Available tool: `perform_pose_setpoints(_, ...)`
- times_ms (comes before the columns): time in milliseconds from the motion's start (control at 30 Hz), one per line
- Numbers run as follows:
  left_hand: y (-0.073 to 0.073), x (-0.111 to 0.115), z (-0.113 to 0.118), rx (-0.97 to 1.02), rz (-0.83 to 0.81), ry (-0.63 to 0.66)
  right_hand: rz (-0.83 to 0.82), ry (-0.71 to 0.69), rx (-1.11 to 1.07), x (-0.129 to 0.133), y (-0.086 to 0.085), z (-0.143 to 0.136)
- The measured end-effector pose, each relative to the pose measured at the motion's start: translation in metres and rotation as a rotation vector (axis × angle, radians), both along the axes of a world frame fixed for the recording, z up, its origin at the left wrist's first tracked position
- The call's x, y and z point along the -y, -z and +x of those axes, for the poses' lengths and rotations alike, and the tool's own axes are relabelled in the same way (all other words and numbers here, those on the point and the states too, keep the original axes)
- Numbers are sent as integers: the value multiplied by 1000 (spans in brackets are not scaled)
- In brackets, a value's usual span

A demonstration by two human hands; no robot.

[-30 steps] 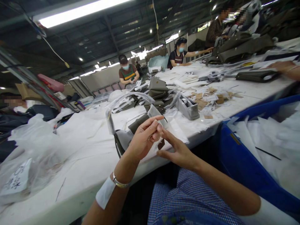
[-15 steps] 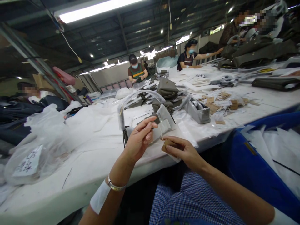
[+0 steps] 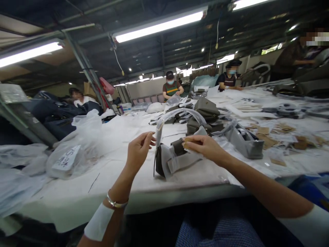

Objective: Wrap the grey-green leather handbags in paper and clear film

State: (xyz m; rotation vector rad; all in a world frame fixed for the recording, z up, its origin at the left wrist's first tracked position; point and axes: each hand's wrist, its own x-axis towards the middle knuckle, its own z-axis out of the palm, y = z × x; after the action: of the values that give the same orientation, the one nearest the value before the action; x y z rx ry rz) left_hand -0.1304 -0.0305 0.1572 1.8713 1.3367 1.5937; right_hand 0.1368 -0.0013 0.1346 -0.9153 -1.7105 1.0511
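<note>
A dark olive handbag (image 3: 159, 160) stands near the front of the table, partly covered in white wrapping, its arched handle (image 3: 159, 127) sheathed in clear plastic. Just left of this handle is my left hand (image 3: 140, 149), with thumb and fingers drawn together. Whether a thin string is between them I cannot make out. Over the bag's right part, my right hand (image 3: 205, 147) pinches a small brown cardboard tag (image 3: 189, 140), mostly covered by the fingers. A pale sheet (image 3: 196, 153) hangs below that hand.
A grey open-topped bag insert (image 3: 246, 142) sits to the right, with loose brown tags (image 3: 268, 141) beyond it. Behind are piled olive bags (image 3: 205, 108). At left lies a clear plastic sack (image 3: 87, 154) with a written label. Several co-workers are around the table.
My hands have spread apart and moved over to the handbag, the left to its handle, the right carrying the tag up above it. The view has turned left.
</note>
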Motion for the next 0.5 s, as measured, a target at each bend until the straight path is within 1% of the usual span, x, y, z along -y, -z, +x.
perform_pose_setpoints(67,-5,-17,-11,85,-34,49,110,4,108,-21,-11,-13)
perform_pose_setpoints(133,-10,-34,-15,110,-87,164,172,-38,149,-37,-20,-27)
perform_pose_setpoints(167,-12,-41,-14,108,-116,252,189,-76,154,-43,-23,-35)
perform_pose_setpoints(267,-18,-55,-11,118,-246,569,229,-184,166,-54,-33,-55)
perform_pose_setpoints(300,-19,-59,-10,142,-308,651,247,-205,176,-56,-35,-60)
perform_pose_setpoints(333,-19,-62,-9,172,-363,695,267,-215,189,-58,-36,-64)
perform_pose_setpoints(400,-15,-67,-10,229,-428,685,312,-213,211,-60,-37,-69)
perform_pose_setpoints(500,-4,-73,-13,322,-420,611,382,-187,233,-59,-32,-69)
